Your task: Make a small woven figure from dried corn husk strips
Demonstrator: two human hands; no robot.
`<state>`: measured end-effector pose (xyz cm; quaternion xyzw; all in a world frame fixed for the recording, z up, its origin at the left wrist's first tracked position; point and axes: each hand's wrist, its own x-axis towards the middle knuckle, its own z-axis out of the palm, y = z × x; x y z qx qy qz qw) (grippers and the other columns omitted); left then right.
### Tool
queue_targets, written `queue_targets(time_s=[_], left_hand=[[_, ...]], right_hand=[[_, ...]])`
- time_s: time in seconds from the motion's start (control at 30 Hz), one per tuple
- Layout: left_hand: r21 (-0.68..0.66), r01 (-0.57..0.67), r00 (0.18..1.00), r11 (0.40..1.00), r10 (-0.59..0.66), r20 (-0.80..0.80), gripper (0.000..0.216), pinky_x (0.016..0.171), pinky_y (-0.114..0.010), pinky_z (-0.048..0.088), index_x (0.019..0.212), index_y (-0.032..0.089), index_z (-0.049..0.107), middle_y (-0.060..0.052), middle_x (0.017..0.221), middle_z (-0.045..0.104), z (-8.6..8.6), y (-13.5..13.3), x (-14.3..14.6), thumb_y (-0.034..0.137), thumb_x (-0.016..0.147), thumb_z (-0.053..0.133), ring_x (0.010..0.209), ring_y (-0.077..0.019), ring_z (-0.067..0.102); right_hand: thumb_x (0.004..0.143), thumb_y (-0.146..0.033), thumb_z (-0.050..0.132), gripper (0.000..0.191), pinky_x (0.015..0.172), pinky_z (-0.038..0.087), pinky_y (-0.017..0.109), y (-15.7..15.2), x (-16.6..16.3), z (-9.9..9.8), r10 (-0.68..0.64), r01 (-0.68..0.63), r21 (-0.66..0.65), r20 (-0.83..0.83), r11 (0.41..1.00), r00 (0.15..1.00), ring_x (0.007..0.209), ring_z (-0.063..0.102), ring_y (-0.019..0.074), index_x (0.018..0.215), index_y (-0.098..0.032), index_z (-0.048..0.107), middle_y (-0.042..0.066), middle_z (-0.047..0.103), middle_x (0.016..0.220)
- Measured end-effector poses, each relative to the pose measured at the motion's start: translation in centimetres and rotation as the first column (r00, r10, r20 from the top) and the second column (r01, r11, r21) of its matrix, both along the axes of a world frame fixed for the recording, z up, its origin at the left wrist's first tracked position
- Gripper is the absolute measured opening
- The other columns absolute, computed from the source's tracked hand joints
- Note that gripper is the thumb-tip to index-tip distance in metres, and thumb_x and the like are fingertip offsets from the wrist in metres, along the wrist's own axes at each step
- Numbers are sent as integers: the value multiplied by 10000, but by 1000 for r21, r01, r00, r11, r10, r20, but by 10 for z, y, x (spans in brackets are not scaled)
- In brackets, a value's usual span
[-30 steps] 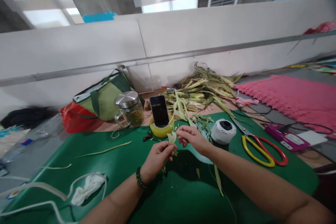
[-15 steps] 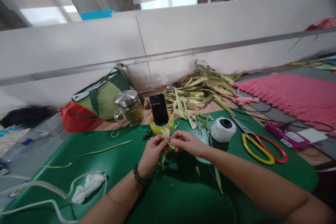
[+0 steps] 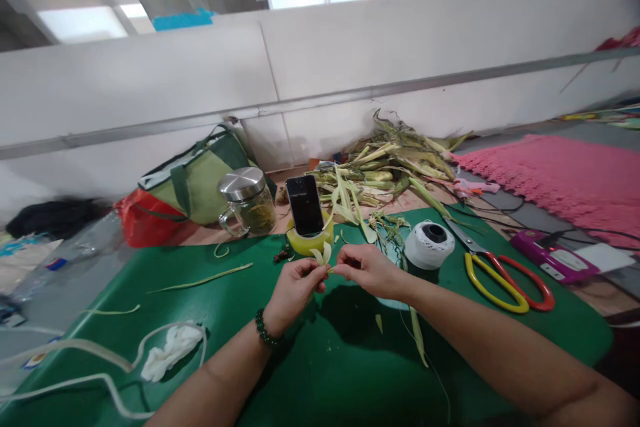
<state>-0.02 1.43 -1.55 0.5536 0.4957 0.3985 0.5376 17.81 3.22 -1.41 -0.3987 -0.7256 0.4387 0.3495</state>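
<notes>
Between my hands is a small flower-like piece of pale husk (image 3: pixel 323 255), its petals pointing up. My left hand (image 3: pixel 300 283), with a dark bead bracelet (image 3: pixel 267 330) at the wrist, pinches it at the base. My right hand (image 3: pixel 364 271) has thumb and forefinger pressed together at the right side of that base; whether they grip husk or thread is too small to tell. Just behind stands a phone (image 3: pixel 305 203) in a yellow tape roll (image 3: pixel 310 241). A white spool (image 3: pixel 429 245) sits right of my right hand, with a thin thread (image 3: pixel 440 380) on the green mat below.
Scissors (image 3: pixel 495 280) with yellow and red handles lie at the right, near a purple power strip (image 3: pixel 555 257). Behind are a husk pile (image 3: pixel 390 160), a glass jar (image 3: pixel 250 210) and a green bag (image 3: pixel 200 187). White tissue (image 3: pixel 173 350) and a cable (image 3: pixel 100 353) lie left.
The husk piece now stands with its petals spread higher above my left fingers. The strip that hung below my hands is out of sight there. My right hand has shifted slightly right.
</notes>
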Motion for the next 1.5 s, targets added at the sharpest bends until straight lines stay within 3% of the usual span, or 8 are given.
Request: queue_targets(time_s=[0.23,0.43,0.53,0.7,0.87,1.07,1.33,1.5], left_hand=[[31,-51,986,998,46,160,367,544,-228,476,657,155,528,34,602,551,-7,-2,7,423,594,770,555,-109,555],[160,-59,994,985,43,100,320,578,-247,500,690,154,565,-36,778,615,-10,-6,6,444,690,702,635,-137,601],[377,-35,999,926,47,-22,257,602,-243,501,662,155,607,-69,892,575,-11,-8,5,393,736,670,766,-162,583],[613,75,982,786,50,-185,170,673,-255,478,660,167,616,-44,768,555,-13,-13,6,256,803,593,747,-150,546],[503,7,992,864,59,-115,256,583,-228,461,638,159,570,-47,777,556,-20,-6,5,366,773,637,691,-140,544],[242,23,1000,970,-22,-5,280,602,-242,483,704,151,585,-28,709,619,-18,-3,5,416,723,675,618,-132,573],[311,84,994,947,-56,-98,221,610,-244,466,634,147,646,-55,682,655,-7,-10,6,349,718,674,628,-149,575],[201,115,991,973,-99,-89,251,585,-241,441,671,139,654,-50,652,655,-11,-12,10,387,713,665,598,-143,550]], right_hand=[[737,-497,643,356,478,354,214,-2,-19,-17,-32,-32,-202,-303,979,952,490,422,73,727,-185,473,-69,442,573],[663,-554,668,433,473,329,213,0,-25,-20,-170,-3,-402,-396,916,902,467,412,61,620,-168,479,-59,481,532],[648,-508,687,405,468,328,212,1,-23,-19,-176,-8,-436,-381,900,908,453,413,61,584,-166,479,-62,477,498],[615,-472,705,390,470,344,206,3,-21,-22,-145,-72,-499,-383,864,912,430,356,50,552,-167,470,-89,412,439],[654,-463,673,348,523,384,221,6,-18,-21,-115,-74,-452,-378,889,919,492,431,69,605,-167,496,-64,474,526],[720,-429,622,295,514,357,218,3,-16,-18,-27,-56,-251,-315,966,949,508,439,79,640,-176,491,-57,473,551],[725,-483,596,388,427,302,200,10,-18,-30,-70,16,-257,-205,966,976,426,401,72,529,-179,454,-45,469,467],[816,-426,513,382,439,313,198,15,-16,-33,-9,-14,-214,-109,977,994,418,395,74,533,-172,474,-40,466,459]])
